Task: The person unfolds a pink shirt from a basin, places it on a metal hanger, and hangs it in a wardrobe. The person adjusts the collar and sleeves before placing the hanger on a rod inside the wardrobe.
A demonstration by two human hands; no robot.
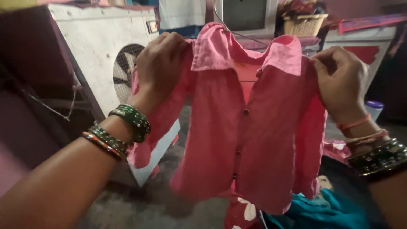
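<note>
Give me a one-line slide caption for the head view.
Both hands, left and right, hold a small pink collared shirt up by its shoulders.

Bare forearms; green bangles (pixel 129 121) left wrist, dark bangles (pixel 379 157) right.

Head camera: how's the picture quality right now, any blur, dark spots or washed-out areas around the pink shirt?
Head view: dim indoor light with a reddish cast; the pink shirt and both hands, left hand and right hand, are slightly soft but readable; the near left forearm is blurred; the left edge falls into deep shadow; the white cooler box behind looks brightest; straight edges bow a little toward the frame borders.
</note>
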